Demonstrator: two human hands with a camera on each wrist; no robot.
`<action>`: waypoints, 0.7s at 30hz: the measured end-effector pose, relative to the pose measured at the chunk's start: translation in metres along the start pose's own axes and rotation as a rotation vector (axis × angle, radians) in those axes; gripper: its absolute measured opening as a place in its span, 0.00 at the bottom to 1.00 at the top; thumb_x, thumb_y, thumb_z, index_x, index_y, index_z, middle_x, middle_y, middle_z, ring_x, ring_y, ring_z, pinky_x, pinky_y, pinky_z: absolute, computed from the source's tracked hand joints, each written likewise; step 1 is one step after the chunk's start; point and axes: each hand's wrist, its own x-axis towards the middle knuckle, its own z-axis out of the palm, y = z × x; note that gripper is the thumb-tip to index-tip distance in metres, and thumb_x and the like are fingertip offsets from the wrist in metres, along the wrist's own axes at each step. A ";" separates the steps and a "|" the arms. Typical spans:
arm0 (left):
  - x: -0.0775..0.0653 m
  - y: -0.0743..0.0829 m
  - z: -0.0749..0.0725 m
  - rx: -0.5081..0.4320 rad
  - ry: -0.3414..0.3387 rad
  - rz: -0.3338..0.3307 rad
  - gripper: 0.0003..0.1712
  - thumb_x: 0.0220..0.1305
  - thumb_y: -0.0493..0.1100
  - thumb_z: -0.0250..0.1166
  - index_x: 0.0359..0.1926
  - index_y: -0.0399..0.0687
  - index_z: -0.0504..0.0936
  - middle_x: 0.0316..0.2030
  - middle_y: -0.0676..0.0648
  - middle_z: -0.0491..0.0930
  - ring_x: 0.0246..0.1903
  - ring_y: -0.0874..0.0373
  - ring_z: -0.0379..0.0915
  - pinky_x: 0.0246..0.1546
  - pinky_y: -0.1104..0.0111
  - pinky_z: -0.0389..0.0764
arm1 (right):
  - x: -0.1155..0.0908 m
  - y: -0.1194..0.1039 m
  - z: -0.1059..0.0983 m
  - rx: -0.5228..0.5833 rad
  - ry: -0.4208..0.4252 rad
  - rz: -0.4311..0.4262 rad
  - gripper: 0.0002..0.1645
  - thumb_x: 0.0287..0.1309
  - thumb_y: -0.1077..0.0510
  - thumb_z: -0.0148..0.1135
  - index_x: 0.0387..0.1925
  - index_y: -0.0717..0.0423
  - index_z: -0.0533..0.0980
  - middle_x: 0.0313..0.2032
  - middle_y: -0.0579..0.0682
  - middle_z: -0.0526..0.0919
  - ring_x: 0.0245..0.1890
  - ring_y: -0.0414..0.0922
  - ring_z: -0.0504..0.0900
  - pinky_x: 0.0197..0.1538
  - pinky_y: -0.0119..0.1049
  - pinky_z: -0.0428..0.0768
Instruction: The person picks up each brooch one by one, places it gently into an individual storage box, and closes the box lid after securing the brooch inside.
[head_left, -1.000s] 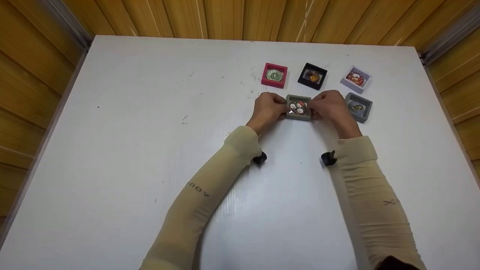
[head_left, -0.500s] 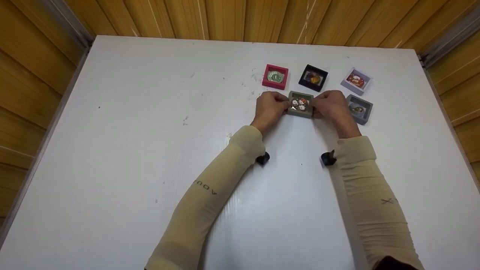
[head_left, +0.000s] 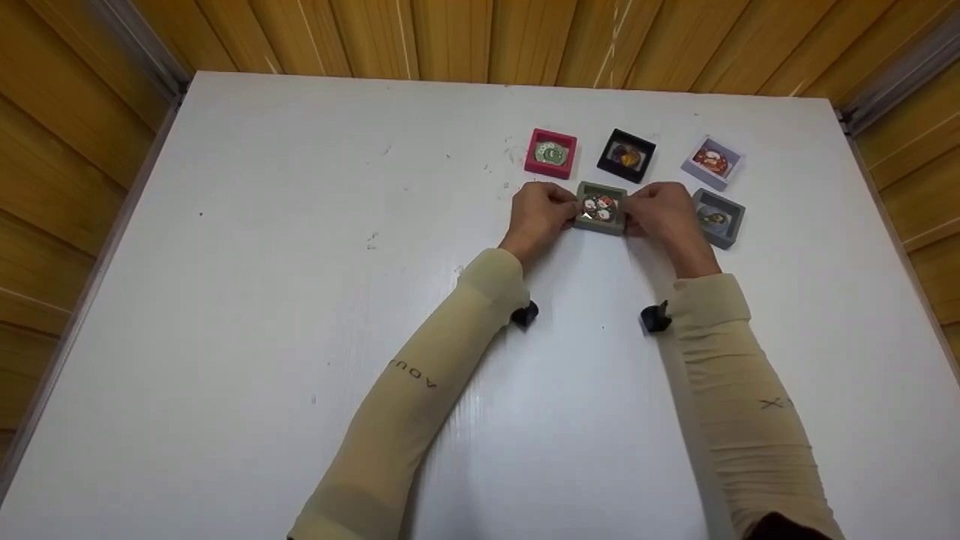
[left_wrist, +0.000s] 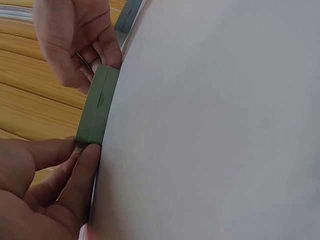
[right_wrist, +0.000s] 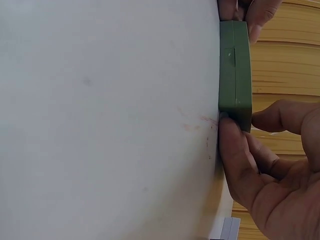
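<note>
A small square green display case with a clear window and a round, dark, patterned piece inside lies between both hands in the head view. My left hand pinches its left side between thumb and fingers. On the opposite side, my right hand grips the case by its edge. Both wrist views show the case's green side wall with a seam and a small notch, low against the white table. Fingertips of each hand touch its ends.
Behind the hands stand a red case, a black case and a lilac case, each holding a round piece. A grey case lies just right of the right hand. Wooden panelling borders the table's far edge.
Over the last second the green case has shifted slightly away and to the right, held by both hands. Since half a second ago it has barely moved.
</note>
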 end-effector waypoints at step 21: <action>0.001 0.000 0.001 -0.020 -0.015 -0.050 0.07 0.73 0.37 0.70 0.47 0.39 0.89 0.38 0.49 0.85 0.35 0.61 0.80 0.37 0.74 0.82 | -0.001 0.005 0.000 0.005 -0.007 -0.016 0.22 0.73 0.54 0.62 0.56 0.68 0.79 0.41 0.54 0.83 0.29 0.37 0.83 0.35 0.27 0.82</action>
